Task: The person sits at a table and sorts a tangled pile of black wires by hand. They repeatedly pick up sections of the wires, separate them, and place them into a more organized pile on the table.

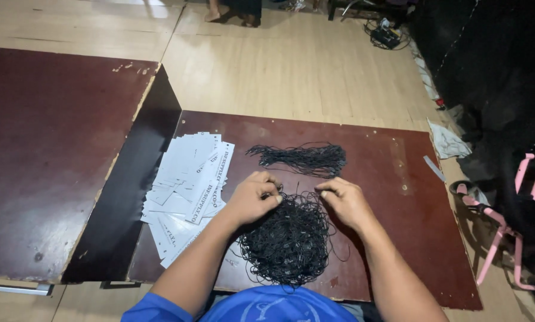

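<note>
Both hands sit at the top edge of a tangled heap of black string loops [288, 238] on the dark red bench [393, 197] — the left hand [252, 197] pinching strands with curled fingers, the right hand [345, 200] curled and gripping strands too. A straightened bundle of black loops [303, 158] lies just beyond; white paper tags [190, 188] fan out to the left.

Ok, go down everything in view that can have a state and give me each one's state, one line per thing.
Left hand: fingers pinched on strands at the top of the tangled heap.
Right hand: fingers curled, pinching strands of the same heap.
Tangled heap of black cords: loose, jumbled.
Bundle of black cords: laid out straight, apart from the heap.
White paper tags: fanned in an overlapping pile, flat.
Dark red board: flat on the floor, surface scuffed.
</note>
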